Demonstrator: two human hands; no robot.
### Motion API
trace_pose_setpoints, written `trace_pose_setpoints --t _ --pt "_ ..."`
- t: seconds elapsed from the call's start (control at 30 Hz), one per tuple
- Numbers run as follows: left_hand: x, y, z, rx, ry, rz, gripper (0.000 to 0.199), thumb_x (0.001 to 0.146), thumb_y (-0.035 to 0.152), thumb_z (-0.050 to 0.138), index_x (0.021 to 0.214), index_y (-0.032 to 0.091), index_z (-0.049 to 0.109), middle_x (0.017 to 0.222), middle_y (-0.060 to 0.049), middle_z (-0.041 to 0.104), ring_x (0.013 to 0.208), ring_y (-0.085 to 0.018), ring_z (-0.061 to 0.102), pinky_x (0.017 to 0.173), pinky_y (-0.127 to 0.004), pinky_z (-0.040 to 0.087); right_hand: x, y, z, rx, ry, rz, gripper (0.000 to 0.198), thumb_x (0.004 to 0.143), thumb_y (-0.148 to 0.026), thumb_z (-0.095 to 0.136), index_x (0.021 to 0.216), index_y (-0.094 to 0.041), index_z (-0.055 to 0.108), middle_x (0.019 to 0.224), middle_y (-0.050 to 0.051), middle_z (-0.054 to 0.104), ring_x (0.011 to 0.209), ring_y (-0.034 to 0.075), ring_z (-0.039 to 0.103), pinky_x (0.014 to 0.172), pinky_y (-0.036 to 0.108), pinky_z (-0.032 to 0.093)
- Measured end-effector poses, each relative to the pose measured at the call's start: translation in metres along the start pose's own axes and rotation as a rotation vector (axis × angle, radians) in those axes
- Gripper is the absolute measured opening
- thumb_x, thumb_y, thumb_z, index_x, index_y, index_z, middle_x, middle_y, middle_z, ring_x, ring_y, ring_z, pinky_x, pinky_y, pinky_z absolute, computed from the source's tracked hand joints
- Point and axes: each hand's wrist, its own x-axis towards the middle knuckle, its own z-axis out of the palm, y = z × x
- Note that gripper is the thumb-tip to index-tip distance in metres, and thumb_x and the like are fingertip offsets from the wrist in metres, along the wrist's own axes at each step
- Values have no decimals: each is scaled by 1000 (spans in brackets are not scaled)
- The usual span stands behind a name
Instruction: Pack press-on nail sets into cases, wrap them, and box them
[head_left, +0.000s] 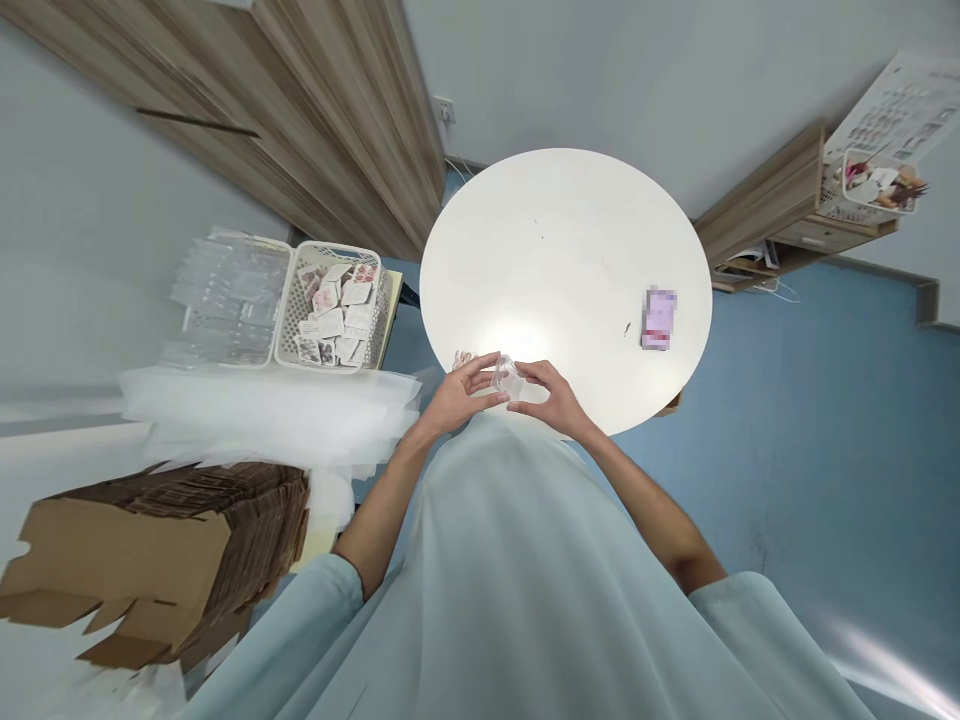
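Note:
Between my two hands, over the near edge of a round white table (555, 230), is a small clear plastic box (508, 379). My left hand (469, 393) grips its left side, thumb below and fingers above. On its right side, the thumb and fingers of my right hand (551, 396) close in on the box. A small packet with reddish-brown pieces (463, 358) lies on the table just beyond my left fingers, partly hidden by them. Whether anything is inside the clear box I cannot tell.
A blurred purple item (659, 319) lies on the table's right side. To the left stand a white basket (281, 330) of small printed packets, clear plastic packaging (232, 300), white sheets (270, 415) and folded cardboard boxes (135, 560). A shelf with another basket (862, 205) stands right.

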Motion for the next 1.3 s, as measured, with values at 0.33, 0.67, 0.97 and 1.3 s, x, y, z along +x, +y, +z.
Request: trace_pose_setpoints --t 0.33,0.67,0.97,1.3 --pt "-6 -1 -7 59 -46 -39 91 66 51 97 146 21 66 152 -17 63 138 -40 62 120 -58 49 -10 6 2 57 -77 42 74 82 -57 88 149 -36 63 122 6 64 124 25 65 117 52 54" --pt "-25 0 -42 54 -90 -76 97 72 50 93 158 28 54 160 -16 55 140 -38 61 115 -54 53 -1 1 27 201 -152 131 72 78 -58 89 140 -29 67 133 7 67 127 25 67 121 50 50" --pt "-40 1 -67 34 -106 -50 105 80 43 89 169 34 34 159 -15 54 150 -36 49 117 -50 51 17 -9 42 285 -44 179 44 87 -61 79 110 -25 65 139 9 67 109 22 74 105 45 59" --pt "-49 -8 -74 -65 -129 -47 114 74 34 96 169 37 32 163 -15 48 134 -33 62 111 -49 55 51 -13 60 258 115 186 46 92 -69 67 92 -23 61 94 1 63 73 14 66 55 25 56"
